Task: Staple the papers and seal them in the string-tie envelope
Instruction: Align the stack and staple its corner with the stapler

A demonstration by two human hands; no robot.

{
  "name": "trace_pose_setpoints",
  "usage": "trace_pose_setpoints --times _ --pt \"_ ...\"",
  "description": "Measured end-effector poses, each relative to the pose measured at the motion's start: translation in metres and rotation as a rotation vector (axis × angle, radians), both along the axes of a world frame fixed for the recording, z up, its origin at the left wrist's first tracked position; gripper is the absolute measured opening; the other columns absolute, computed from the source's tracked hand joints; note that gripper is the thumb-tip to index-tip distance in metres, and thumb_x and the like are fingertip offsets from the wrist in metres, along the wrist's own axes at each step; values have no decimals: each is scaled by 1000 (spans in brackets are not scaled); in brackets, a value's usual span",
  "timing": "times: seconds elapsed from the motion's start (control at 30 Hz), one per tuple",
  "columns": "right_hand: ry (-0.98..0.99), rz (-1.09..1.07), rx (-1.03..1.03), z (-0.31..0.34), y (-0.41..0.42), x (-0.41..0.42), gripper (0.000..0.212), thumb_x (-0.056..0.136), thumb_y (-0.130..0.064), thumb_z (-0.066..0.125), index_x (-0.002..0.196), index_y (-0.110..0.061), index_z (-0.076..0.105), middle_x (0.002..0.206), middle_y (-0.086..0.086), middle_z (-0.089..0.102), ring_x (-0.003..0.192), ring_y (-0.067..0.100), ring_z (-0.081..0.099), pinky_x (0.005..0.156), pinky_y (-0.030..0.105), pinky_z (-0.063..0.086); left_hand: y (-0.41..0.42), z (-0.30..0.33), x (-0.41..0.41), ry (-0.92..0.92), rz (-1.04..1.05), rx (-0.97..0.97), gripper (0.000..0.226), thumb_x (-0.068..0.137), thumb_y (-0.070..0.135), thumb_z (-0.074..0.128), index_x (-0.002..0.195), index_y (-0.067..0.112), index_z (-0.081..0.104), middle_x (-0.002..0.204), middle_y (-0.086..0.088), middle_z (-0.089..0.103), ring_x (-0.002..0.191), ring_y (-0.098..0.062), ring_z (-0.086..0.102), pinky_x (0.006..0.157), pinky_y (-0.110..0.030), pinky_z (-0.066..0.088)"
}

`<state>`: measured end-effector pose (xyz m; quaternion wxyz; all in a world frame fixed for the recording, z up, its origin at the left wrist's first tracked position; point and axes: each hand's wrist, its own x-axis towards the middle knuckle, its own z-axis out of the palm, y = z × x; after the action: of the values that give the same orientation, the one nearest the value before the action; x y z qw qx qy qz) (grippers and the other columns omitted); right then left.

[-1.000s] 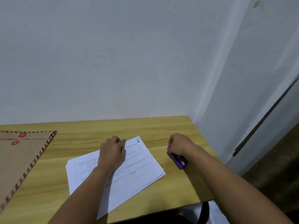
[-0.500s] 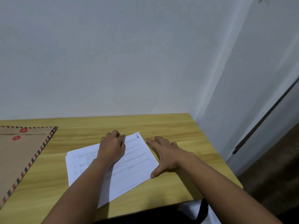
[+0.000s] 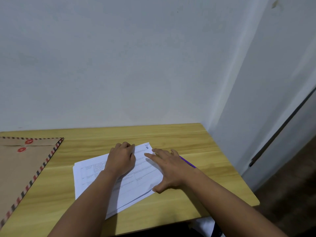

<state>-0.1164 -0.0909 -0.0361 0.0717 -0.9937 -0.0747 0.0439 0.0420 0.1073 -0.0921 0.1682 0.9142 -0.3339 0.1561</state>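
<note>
White papers [image 3: 123,189] lay at the middle of the wooden desk [image 3: 171,134]. At their 12 o'clock edge the left hand [image 3: 121,159] rested with fingers curled, pressing down. At 3 o'clock the right hand [image 3: 168,168] lay flat, fingers straight, partly hiding a purple stapler [image 3: 188,163]. Well apart, at 9 o'clock, sat the brown envelope [image 3: 18,168].
</note>
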Motion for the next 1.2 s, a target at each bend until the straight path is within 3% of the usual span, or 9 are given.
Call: trace_pose_setpoints --times 0.27,0.43,0.6,0.7,0.83,0.97,1.03,1.13,1.2 --pt "95 21 -12 3 1 -1 131 56 -81 78 161 -42 11 169 -3 21 157 14 18 124 66 1 4 -4 -9 -31 15 58 26 82 32 48 93 20 68 102 1 66 85 -32 57 68 -39 47" --pt "116 -3 6 8 -4 -5 112 66 -65 77 159 -42 19 163 -10 29 144 11 41 124 67 -2 4 -6 -11 -39 31 55 23 81 31 53 92 20 69 100 0 66 83 -31 58 65 -39 45" --pt "137 -39 71 11 -9 -1 95 73 -56 74 155 -41 29 155 -12 41 135 8 49 124 65 -7 2 -7 -11 -26 51 17 19 83 31 52 92 22 66 98 1 64 81 -30 55 66 -38 44" --pt "136 -75 141 9 -9 1 79 78 -52 71 149 -38 39 148 -14 48 133 6 49 124 63 -6 2 -8 -10 23 68 -48 26 86 27 58 109 24 69 98 0 62 84 -29 55 71 -40 44" --pt "81 -206 291 6 -5 9 73 85 -55 67 152 -39 42 148 -18 53 137 8 49 126 53 9 -3 -7 -11 178 114 -208 35 90 16 60 122 27 70 95 6 60 92 -25 59 82 -41 39" --pt "-71 -384 442 7 3 27 61 92 -47 68 149 -39 47 137 -16 65 130 11 58 113 43 31 -3 5 -12 376 71 -357 25 95 14 55 106 29 72 96 13 58 96 -13 61 94 -42 42" --pt "-137 -483 603 9 9 33 62 87 -45 73 146 -40 51 124 -15 70 118 10 64 105 38 42 -1 19 -17 489 40 -493 22 95 13 54 94 29 69 98 11 60 94 -12 61 89 -39 47" --pt "-179 -588 929 15 16 41 46 77 -26 83 121 -30 68 89 -7 70 81 10 69 72 28 55 5 45 -21 590 28 -628 20 94 13 51 85 26 64 87 5 67 79 -19 62 74 -36 49" --pt "-194 -618 1143 21 20 44 24 70 -18 85 91 -15 73 79 14 73 69 25 72 67 39 58 11 59 -22 604 -3 -645 18 94 12 52 85 23 63 81 3 68 71 -20 60 68 -35 48"
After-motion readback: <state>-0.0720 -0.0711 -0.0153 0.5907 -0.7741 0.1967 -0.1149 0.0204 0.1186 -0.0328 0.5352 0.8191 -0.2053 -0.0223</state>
